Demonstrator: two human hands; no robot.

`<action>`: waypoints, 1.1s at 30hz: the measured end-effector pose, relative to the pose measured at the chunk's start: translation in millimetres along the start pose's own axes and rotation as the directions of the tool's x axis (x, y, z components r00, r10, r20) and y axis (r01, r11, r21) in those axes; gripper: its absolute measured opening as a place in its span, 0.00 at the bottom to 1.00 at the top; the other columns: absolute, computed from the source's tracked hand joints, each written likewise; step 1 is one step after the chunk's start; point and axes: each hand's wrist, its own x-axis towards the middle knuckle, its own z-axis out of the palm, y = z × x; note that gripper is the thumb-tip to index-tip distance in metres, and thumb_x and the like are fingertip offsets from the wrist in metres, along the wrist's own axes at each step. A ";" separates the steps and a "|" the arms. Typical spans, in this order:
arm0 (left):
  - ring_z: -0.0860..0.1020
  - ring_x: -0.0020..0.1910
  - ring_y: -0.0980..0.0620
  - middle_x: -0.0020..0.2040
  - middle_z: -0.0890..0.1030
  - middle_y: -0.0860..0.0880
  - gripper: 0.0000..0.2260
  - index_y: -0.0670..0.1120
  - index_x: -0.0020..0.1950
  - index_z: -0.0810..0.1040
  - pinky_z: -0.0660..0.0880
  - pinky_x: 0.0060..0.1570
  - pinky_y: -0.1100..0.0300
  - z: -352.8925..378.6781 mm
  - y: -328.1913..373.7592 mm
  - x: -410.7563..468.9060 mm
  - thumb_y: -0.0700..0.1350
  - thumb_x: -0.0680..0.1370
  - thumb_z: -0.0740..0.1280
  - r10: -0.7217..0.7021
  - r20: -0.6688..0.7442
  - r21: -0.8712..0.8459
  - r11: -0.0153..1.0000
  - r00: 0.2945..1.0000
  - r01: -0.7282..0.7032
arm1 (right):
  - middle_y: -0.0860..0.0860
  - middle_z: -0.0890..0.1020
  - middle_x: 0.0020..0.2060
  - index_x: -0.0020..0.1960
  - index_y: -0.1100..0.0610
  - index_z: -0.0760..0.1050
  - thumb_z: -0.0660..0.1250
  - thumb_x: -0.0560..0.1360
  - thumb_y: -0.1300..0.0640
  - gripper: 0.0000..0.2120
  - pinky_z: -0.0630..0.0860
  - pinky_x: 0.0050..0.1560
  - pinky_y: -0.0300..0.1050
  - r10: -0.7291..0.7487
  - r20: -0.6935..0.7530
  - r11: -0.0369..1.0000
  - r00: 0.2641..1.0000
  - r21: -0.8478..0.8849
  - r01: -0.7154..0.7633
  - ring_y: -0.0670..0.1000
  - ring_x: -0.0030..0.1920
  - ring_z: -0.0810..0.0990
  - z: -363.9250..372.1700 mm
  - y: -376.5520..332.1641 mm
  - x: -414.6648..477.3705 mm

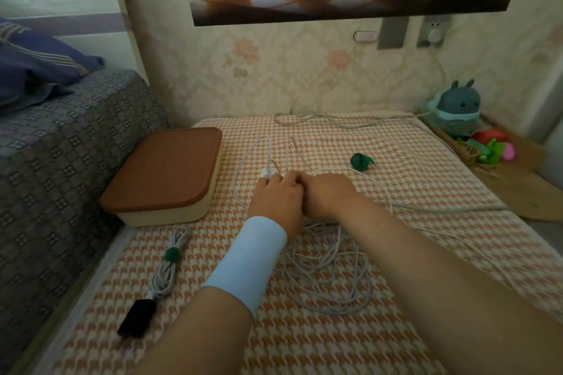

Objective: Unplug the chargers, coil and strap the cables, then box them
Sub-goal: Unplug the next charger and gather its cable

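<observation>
Lower left of the frame, a black charger plug (136,320) lies on the desk (304,344) with its orange-and-white houndstooth cloth. Its grey-white bundled cable (166,275) is already cinched by a green strap (172,253). Centre now: the loose white cable (327,277) sprawls in untidy rings under both forearms. Just beyond it the two hands meet knuckle to knuckle. The left hand (275,201), with a pale blue wristband (248,262), has its grip curled down on the loose white cable right by the small white adapter (268,173). The right hand (327,195) is curled too, fingers tucked under, so I cannot tell what its grip has. Two narrow loops run on ahead of the hands. Right of them sits a spare green strap roll (361,161). Left of centre, against the grey sofa (61,161), the cream storage box with a brown lid (166,173) stays closed. Upper right, a white charger (434,35) sits in the wall socket.
</observation>
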 end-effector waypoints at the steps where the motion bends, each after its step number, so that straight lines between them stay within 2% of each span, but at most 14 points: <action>1: 0.70 0.64 0.44 0.72 0.66 0.49 0.17 0.47 0.67 0.75 0.63 0.69 0.49 -0.4 -0.5 0.7 0.44 0.78 0.60 0.000 0.003 -0.011 1.000 1.000 0.000 | 0.54 0.83 0.48 0.78 0.49 0.56 0.57 0.81 0.44 0.28 0.67 0.34 0.45 -0.002 -0.015 1.000 1.000 -0.014 0.002 0.55 0.38 0.75 2.0 0.2 0.7; 3: 0.70 0.64 0.45 0.72 0.67 0.51 0.17 0.47 0.67 0.76 0.63 0.69 0.50 0.5 -1.9 1.6 0.44 0.78 0.60 0.001 0.001 -0.026 1.000 1.000 -0.001 | 0.54 0.83 0.47 0.78 0.50 0.57 0.55 0.82 0.44 0.27 0.64 0.31 0.44 -0.008 -0.054 1.000 0.999 -0.022 0.007 0.55 0.36 0.75 5.5 -0.3 1.1; 6: 0.71 0.63 0.45 0.71 0.68 0.51 0.17 0.48 0.65 0.76 0.64 0.68 0.51 3.7 -2.3 0.0 0.44 0.78 0.59 -0.006 -0.028 -0.049 0.999 1.000 0.004 | 0.55 0.84 0.48 0.77 0.51 0.60 0.55 0.82 0.45 0.25 0.68 0.35 0.46 -0.027 -0.086 1.000 0.996 0.003 0.027 0.58 0.40 0.80 10.4 0.6 1.5; 9: 0.71 0.63 0.45 0.71 0.67 0.51 0.17 0.48 0.67 0.75 0.64 0.68 0.51 6.3 -2.1 -2.2 0.44 0.78 0.58 -0.012 -0.056 -0.049 0.999 0.998 0.009 | 0.55 0.83 0.46 0.75 0.51 0.61 0.55 0.82 0.45 0.23 0.65 0.32 0.46 -0.020 -0.094 0.999 0.995 0.028 0.023 0.56 0.36 0.76 11.0 0.7 0.7; 13: 0.70 0.64 0.45 0.72 0.67 0.50 0.20 0.48 0.70 0.71 0.64 0.69 0.51 8.8 -4.8 -3.2 0.43 0.78 0.59 -0.013 -0.055 -0.056 0.998 0.998 0.010 | 0.54 0.83 0.46 0.70 0.54 0.65 0.56 0.82 0.46 0.20 0.67 0.32 0.46 0.001 -0.139 0.998 0.990 0.067 0.008 0.57 0.37 0.76 10.7 -2.4 1.0; 17: 0.73 0.61 0.44 0.65 0.73 0.50 0.26 0.50 0.72 0.62 0.67 0.65 0.50 5.0 -5.8 -6.8 0.41 0.75 0.63 -0.011 -0.098 -0.151 0.989 0.995 -0.004 | 0.54 0.83 0.44 0.64 0.56 0.71 0.56 0.82 0.45 0.18 0.71 0.35 0.47 0.019 -0.164 0.996 0.986 0.090 -0.004 0.55 0.37 0.77 12.2 -2.7 -0.2; 21: 0.74 0.58 0.44 0.61 0.75 0.47 0.20 0.46 0.67 0.61 0.68 0.62 0.52 0.2 -2.6 -8.2 0.38 0.76 0.60 -0.048 -0.113 -0.170 0.985 0.992 0.028 | 0.54 0.83 0.45 0.68 0.55 0.66 0.55 0.83 0.46 0.19 0.70 0.35 0.47 0.016 -0.211 0.997 0.977 0.073 -0.001 0.57 0.41 0.82 13.3 -5.7 -5.7; 25: 0.76 0.53 0.44 0.56 0.78 0.47 0.18 0.45 0.65 0.62 0.69 0.56 0.53 -0.4 -1.8 -7.3 0.37 0.76 0.58 -0.049 -0.145 -0.181 0.983 0.988 0.022 | 0.54 0.82 0.49 0.71 0.57 0.63 0.55 0.83 0.50 0.19 0.67 0.37 0.47 0.049 -0.212 0.999 0.976 -0.004 -0.051 0.58 0.45 0.82 12.6 -12.8 -8.7; 30: 0.76 0.51 0.44 0.54 0.80 0.46 0.20 0.44 0.68 0.61 0.69 0.52 0.54 -2.5 -1.4 -8.6 0.36 0.77 0.58 -0.057 -0.143 -0.181 0.983 0.988 0.031 | 0.54 0.84 0.47 0.75 0.53 0.60 0.57 0.82 0.46 0.24 0.66 0.35 0.45 0.030 -0.158 0.993 0.987 0.114 -0.012 0.57 0.43 0.82 7.2 -7.8 -8.3; 33: 0.76 0.52 0.43 0.55 0.80 0.45 0.19 0.43 0.70 0.60 0.67 0.50 0.54 -5.6 -0.1 -9.7 0.36 0.79 0.56 -0.070 -0.150 -0.175 0.984 0.986 0.043 | 0.53 0.84 0.44 0.76 0.53 0.60 0.58 0.81 0.45 0.26 0.67 0.34 0.45 0.017 -0.206 0.999 0.979 0.036 -0.009 0.56 0.41 0.82 9.6 -7.0 -6.9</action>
